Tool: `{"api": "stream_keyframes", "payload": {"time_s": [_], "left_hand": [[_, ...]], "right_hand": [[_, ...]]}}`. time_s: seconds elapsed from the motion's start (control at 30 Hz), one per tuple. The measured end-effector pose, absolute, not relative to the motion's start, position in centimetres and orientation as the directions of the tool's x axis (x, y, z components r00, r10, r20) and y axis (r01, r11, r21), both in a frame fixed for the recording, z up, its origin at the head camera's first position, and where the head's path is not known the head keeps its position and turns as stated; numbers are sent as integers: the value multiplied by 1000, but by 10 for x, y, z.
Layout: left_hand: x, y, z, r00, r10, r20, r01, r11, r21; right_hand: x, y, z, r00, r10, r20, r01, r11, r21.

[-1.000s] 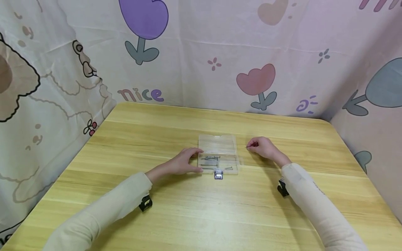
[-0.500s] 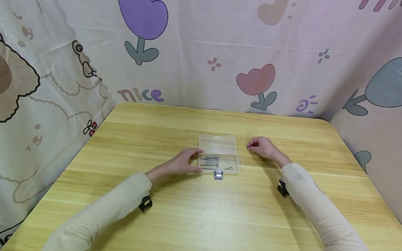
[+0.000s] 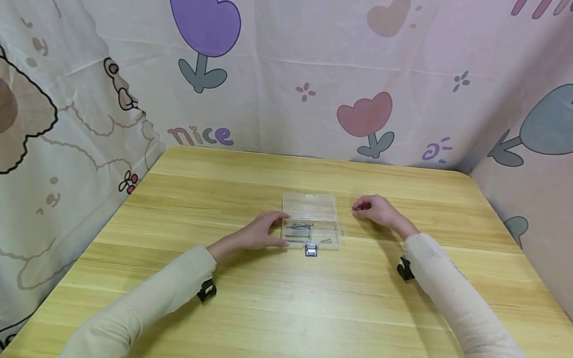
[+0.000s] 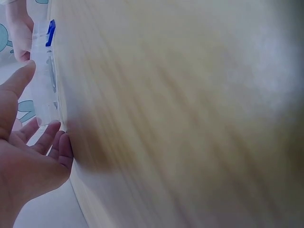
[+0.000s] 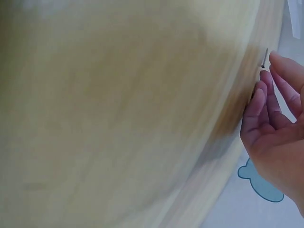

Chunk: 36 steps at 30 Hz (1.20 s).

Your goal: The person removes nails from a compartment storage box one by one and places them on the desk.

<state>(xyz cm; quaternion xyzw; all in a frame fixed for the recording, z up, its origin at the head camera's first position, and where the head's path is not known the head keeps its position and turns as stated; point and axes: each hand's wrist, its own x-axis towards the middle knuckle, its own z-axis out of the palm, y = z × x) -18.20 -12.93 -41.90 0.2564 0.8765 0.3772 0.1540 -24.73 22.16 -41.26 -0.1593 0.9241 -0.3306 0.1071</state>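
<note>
A clear plastic box (image 3: 332, 224) lies on the table with its lid (image 3: 310, 206) folded back and a blue latch (image 3: 311, 250) at the front. My left hand (image 3: 260, 230) holds the left end, thumb at the front corner and fingers at the rear. Long nails (image 3: 299, 235) lie in the left compartments, and two short nails (image 3: 326, 241) are at front right. To the right of the box, my right hand (image 3: 377, 210) pinches a small nail (image 5: 265, 58) between thumb and fingertips, close over the tabletop. The nail's shank points away from the fingers in the right wrist view.
The wooden table (image 3: 286, 298) ends at the back against a printed cloth (image 3: 277, 114), which also hangs along both sides. Black wrist mounts (image 3: 207, 290) sit below both sleeves.
My right hand has shifted very slightly to the right with the nail, which catches more light now. The left hand and the box have stayed in place.
</note>
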Motion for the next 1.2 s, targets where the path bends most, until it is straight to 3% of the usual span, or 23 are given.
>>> {"api": "stream_keyframes", "payload": {"time_s": [0.37, 0.87, 1.2], "left_hand": [[-184, -130, -420, -818, 570, -75, 339, 585, 737], [-183, -129, -418, -820, 567, -79, 330, 581, 744], [-183, -129, -419, -822, 563, -81, 330, 588, 739]], "right_hand": [[-226, 212, -402, -931, -364, -31, -253, 702, -665], [-187, 186, -397, -846, -532, -35, -308, 541, -783], [-184, 166, -396, -805, -592, -35, -410, 598, -689]]}}
